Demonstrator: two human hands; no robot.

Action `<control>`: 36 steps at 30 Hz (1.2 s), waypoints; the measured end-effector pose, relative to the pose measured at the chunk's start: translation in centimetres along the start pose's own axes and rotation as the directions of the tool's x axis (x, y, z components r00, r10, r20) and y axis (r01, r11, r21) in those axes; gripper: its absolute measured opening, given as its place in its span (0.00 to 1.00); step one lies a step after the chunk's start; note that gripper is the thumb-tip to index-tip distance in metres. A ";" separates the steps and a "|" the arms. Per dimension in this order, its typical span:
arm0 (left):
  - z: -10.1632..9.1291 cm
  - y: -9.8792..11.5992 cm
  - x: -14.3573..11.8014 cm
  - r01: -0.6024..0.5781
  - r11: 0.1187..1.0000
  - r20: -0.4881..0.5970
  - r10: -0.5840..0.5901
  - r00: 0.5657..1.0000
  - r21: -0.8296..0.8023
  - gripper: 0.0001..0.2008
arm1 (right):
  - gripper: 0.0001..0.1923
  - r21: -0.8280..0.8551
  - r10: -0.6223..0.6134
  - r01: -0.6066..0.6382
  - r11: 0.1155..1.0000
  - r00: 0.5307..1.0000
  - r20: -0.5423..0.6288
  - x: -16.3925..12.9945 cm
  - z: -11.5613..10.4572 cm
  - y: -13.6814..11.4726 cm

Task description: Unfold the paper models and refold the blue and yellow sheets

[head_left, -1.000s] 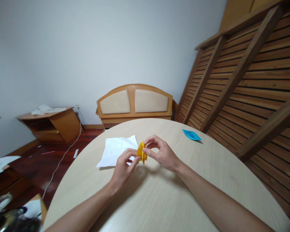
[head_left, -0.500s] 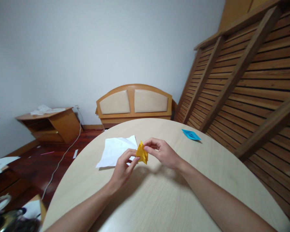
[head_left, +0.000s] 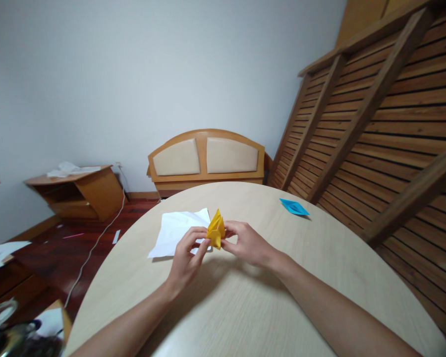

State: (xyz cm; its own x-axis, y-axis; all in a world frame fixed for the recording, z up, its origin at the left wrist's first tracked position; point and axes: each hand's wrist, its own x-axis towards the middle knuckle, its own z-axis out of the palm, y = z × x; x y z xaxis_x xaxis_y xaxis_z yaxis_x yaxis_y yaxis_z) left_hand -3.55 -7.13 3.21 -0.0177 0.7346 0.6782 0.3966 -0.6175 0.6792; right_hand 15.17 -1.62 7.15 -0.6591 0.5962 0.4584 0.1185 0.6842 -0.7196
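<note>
A person at a round, pale wooden desk point(head_left: 245, 307) holds a folded yellow paper point(head_left: 216, 229) pinched between both hands, raised just above the desktop near its far middle. The left hand point(head_left: 188, 255) closes its grip on the paper's lower left side, thumb and forefinger meeting at the fold; the right hand point(head_left: 247, 243) grips the lower right side in the same way, fingertips pressed to the paper. The paper's pointed flaps rise upright above both grips, so that most of it stands clear of the fingers, between the two hands. Just behind the left hand, a white sheet point(head_left: 176, 233) lies flat on the desk, its near corner partly hidden by the fingers. A small blue folded paper point(head_left: 294, 207) rests well apart, by the desk's far right edge. Beyond the desk, a wooden headboard point(head_left: 206, 158) leans against the wall.
</note>
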 end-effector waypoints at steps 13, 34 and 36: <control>0.0 0.4 -0.3 0.014 1.000 -0.001 -0.014 1.000 -0.021 0.08 | 0.04 -0.182 -0.085 0.084 0.980 0.996 0.004 -0.1 -0.2 -0.1; -0.4 0.8 -0.4 -0.129 0.985 -0.030 0.133 0.991 0.118 0.08 | 0.07 -0.300 -0.148 0.144 0.943 0.989 0.009 -0.3 0.2 0.6; -0.3 0.5 -0.5 -0.106 0.991 -0.083 0.113 0.990 0.084 0.08 | 0.08 -0.343 -0.168 0.153 0.927 0.986 -0.012 -0.4 0.2 0.5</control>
State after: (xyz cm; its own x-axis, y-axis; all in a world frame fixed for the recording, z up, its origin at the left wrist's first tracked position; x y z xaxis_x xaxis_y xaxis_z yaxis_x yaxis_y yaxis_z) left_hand -3.61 -7.91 3.27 -0.0491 0.6346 0.7713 0.4720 -0.6658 0.5779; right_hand 15.34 -1.63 6.51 -0.6607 0.4780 0.5787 0.2632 0.8696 -0.4178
